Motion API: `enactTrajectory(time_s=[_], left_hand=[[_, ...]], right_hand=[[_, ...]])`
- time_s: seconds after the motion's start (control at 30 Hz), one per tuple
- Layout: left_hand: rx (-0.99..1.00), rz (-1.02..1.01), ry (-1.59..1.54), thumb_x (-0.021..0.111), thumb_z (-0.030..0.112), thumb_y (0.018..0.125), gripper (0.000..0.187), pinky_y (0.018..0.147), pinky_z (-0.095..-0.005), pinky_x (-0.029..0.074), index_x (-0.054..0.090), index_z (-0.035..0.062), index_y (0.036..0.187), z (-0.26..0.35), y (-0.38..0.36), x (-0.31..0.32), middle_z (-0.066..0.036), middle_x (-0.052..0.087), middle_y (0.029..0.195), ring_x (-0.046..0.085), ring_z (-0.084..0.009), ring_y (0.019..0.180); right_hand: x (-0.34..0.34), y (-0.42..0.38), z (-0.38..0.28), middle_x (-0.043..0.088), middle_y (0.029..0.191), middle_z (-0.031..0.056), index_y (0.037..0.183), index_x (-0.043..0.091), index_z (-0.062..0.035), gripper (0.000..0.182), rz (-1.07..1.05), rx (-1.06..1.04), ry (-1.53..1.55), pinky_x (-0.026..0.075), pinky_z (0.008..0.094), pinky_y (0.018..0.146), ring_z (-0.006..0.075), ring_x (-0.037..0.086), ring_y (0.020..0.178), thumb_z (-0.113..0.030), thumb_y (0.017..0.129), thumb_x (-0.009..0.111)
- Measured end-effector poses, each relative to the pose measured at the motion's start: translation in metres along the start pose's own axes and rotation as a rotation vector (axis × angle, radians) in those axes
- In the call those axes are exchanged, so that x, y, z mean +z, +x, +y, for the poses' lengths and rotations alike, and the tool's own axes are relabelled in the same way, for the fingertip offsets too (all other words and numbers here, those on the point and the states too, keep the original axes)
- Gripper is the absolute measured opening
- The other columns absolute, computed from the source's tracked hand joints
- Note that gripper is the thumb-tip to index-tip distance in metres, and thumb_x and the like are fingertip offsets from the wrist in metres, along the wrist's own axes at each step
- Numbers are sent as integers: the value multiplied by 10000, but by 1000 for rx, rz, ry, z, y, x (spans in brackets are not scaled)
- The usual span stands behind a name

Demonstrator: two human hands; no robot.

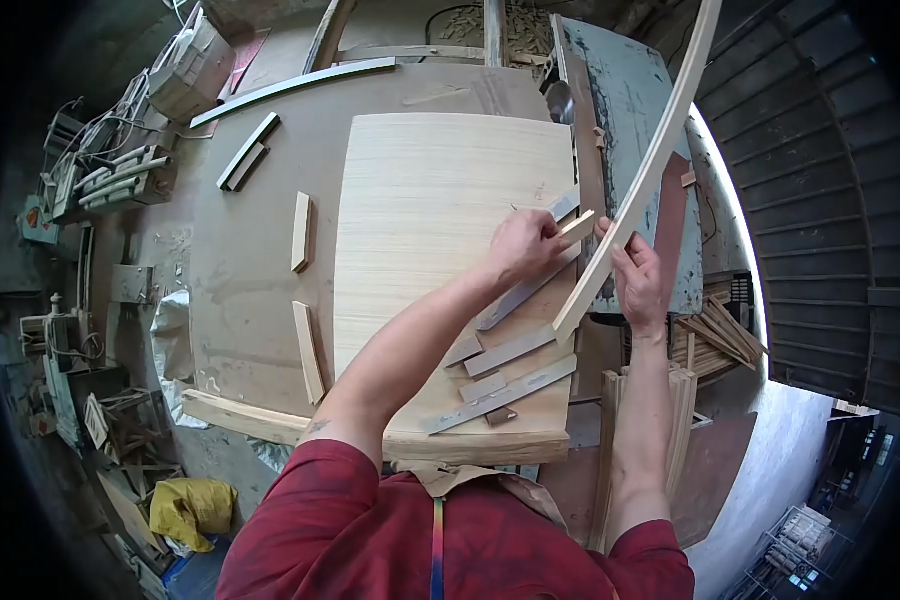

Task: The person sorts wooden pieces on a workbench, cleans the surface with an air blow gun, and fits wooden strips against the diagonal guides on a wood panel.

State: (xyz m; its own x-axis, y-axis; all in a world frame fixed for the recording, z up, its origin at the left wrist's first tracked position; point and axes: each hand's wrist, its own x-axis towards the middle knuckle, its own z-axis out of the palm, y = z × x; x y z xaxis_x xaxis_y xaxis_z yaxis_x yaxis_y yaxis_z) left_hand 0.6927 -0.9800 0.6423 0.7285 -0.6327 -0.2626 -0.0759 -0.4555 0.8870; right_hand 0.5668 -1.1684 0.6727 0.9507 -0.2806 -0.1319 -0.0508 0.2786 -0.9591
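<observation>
My left hand (526, 243) is closed on a short wooden piece (577, 229), whose free end points right toward a long wooden strip (645, 175). My right hand (638, 275) grips this long strip, which rises toward the top right, its lower end near the grey-faced pieces. Beneath my hands lies a pale wooden panel (435, 205). On its lower right are several pieces with grey faces, among them a long one (505, 395) and another (511, 350). A small brown block (501, 416) sits beside them.
Two short wooden pieces (302, 232) (308, 352) and a dark-edged pair (247, 155) lie on the brown worktable (250, 290). A long strip (295, 88) is at the back. A grey-green machine table (625, 90) stands right, with stacked wood (722, 330) below it.
</observation>
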Motion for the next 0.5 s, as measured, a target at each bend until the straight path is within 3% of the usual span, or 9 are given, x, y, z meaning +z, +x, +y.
enactTrajectory(time_s=[0.03,0.1,0.2,0.33,0.43,0.5], left_hand=[[-5,-1,1,782,215,925,215,706,-373,576,759,10,988,-2,-3,-6,-155,740,875,710,-225,769],[77,52,-355,822,176,916,198,677,-281,570,769,14,1015,-9,-13,-26,-90,757,839,686,-123,735],[71,440,-347,811,152,929,200,708,-258,578,774,-17,1029,-29,-50,-95,-76,768,866,697,-105,772],[-258,759,177,852,218,854,293,695,-314,600,786,-11,1024,-95,-117,-188,-125,783,830,746,-180,716],[-327,760,263,864,250,832,333,724,-325,599,789,7,1047,-147,-139,-226,-127,786,861,758,-195,752],[-265,826,587,836,227,861,296,748,-321,595,790,17,1065,-151,-141,-238,-135,790,911,758,-190,785]], right_hand=[[7,-6,-9,604,1436,215,1432,527,108,392,0,4,3,382,378,1229,287,545,1402,-36,1068,542],[20,-16,-26,592,1447,221,1444,509,107,396,-20,-92,-2,409,409,1217,307,551,1396,-23,1070,525],[27,-44,-38,584,1455,221,1459,488,105,408,-31,-134,20,443,435,1195,317,565,1380,-20,1071,517],[29,-83,-37,601,1429,207,1471,476,91,419,-27,-128,52,501,441,1138,296,613,1310,-27,1071,521],[28,-97,-35,641,1368,189,1464,498,66,407,15,-97,36,533,408,1090,254,661,1220,-24,1068,523],[23,-98,-29,617,1405,179,1463,497,57,410,34,-102,30,551,440,1069,261,681,1170,-26,1064,540]])
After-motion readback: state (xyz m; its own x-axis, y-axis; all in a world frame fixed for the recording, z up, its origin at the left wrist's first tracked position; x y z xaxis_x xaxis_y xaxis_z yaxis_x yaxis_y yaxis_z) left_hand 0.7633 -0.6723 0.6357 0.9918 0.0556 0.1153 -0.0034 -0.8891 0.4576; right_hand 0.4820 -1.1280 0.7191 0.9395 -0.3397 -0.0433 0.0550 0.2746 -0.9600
